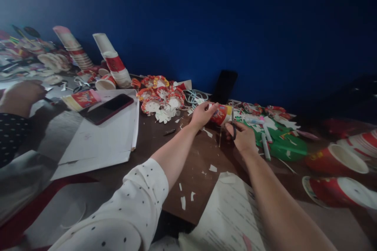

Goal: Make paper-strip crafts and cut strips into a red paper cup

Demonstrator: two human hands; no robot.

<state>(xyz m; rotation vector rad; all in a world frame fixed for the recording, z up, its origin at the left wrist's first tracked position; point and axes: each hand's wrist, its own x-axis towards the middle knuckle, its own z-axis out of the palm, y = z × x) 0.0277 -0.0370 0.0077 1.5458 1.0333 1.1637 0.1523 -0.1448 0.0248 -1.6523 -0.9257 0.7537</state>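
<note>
My left hand (202,114) is wrapped around a red and yellow paper cup (218,115), holding it on its side above the brown table (188,157). At the cup's right end are the scissors (233,127), their handle in the fingers of my right hand (243,136). The blades stand upright against the cup's edge; whether they bite into the paper, I cannot tell. Small white paper scraps (213,168) lie below and nearer to me. Just left of the cup sits a pile of red and white cut-paper flowers (161,96).
A black phone (225,85) leans against the blue wall behind. White markers (265,147) and a green sheet (287,145) lie right, near red cups (338,160). Stacked cups (114,64), a flat phone (108,109) and another person's hand (23,93) are left.
</note>
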